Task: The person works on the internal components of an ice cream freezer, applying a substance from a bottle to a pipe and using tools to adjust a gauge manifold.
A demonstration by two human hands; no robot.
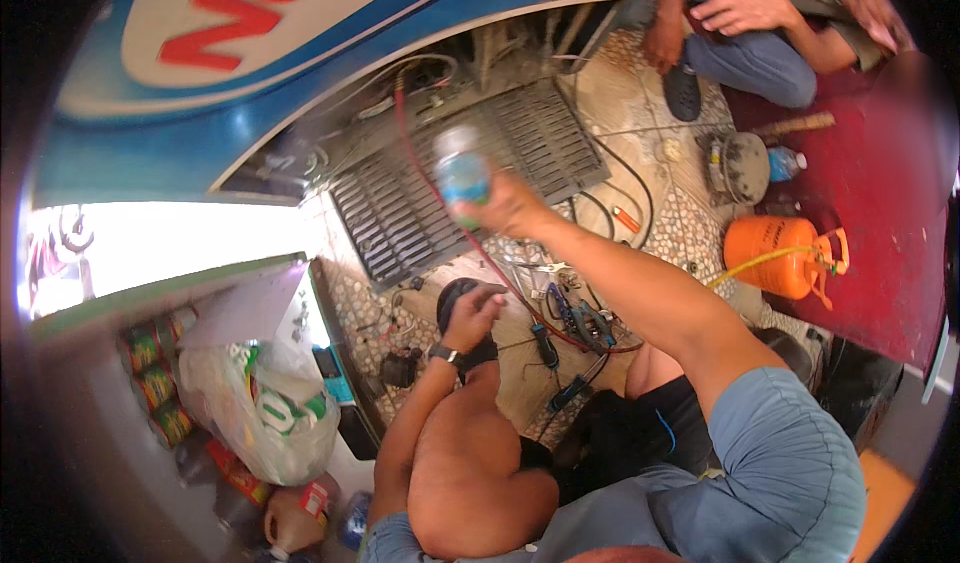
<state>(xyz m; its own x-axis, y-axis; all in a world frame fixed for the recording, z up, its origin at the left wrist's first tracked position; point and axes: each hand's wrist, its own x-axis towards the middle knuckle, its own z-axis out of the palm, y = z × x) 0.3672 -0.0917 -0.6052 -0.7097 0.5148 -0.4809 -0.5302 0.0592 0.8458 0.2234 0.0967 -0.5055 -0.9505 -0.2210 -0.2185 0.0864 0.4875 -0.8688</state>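
My right hand (515,209) is closed around a clear plastic bottle (462,175) with a white cap and blue label. The bottle is held up, nearly upright and slightly blurred, above a dark slatted metal grille (545,143). Lower and to the left, my left hand (474,319) hangs beside my raised knee, over my dark shoe. Its fingers are apart and hold nothing. A thin red hose (478,248) runs down from the blue cabinet (290,93), passing behind the bottle. Pliers and other hand tools (592,325) lie on the floor between my legs.
An orange gas cylinder (768,255) with a yellow hose lies at right, near a dark red surface (900,253). A grey round metal part (740,168) stands behind it. Another person's hand (742,8) shows at upper right. A plastic bag (270,413) and bottles fill the lower left.
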